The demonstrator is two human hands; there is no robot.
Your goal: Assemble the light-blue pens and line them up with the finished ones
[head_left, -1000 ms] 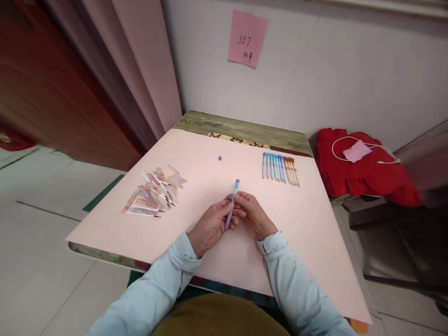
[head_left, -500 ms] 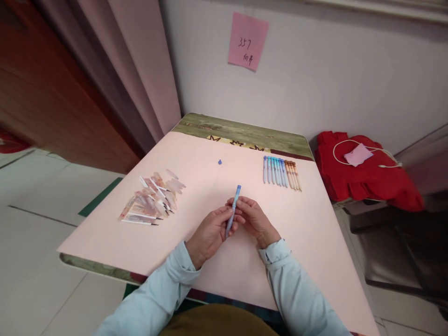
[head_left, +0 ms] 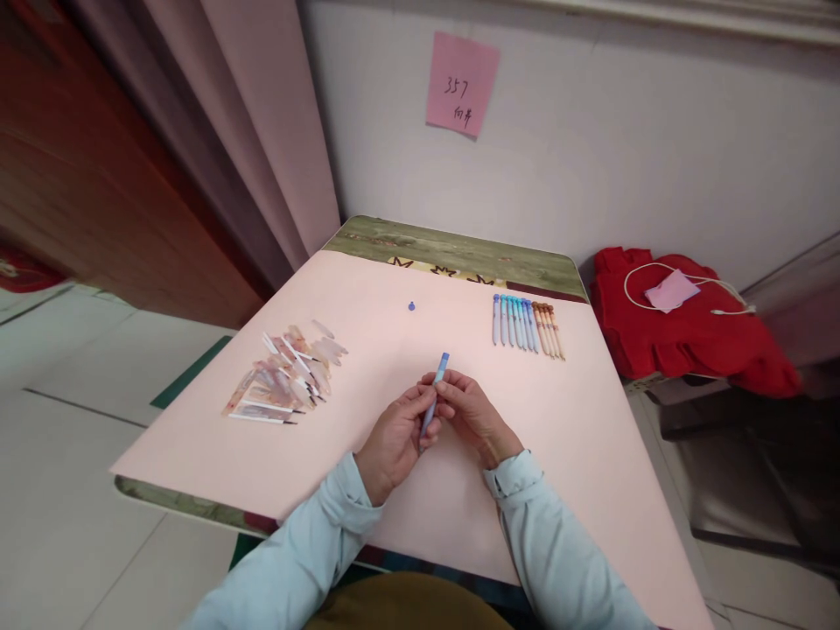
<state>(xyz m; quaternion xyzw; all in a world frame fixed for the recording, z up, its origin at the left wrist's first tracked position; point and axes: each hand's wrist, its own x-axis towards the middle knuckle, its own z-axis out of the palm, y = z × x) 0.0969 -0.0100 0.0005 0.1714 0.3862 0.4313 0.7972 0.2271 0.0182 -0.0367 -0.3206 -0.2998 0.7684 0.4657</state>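
Note:
A blue pen is held tilted over the table, its darker blue end pointing away from me. My left hand is closed around its lower part. My right hand pinches the pen's middle with thumb and fingers, close against the left fingertips. Beyond the hands a small dark-blue cap-like piece lies by itself on the table. To the left is a loose pile of clear pen barrels and white refills. A neat row of blue pens and brown-topped pens lies at the far right.
The table has a pale pink cover and a green patterned far edge. On the right a red cloth bears a white cable and a pink paper. A pink note hangs on the wall; a curtain is at left.
My right fingers have closed in on the pen's middle, nearer to the left hand. The pen has shifted slightly toward me. The pile, row and small blue piece lie as before.

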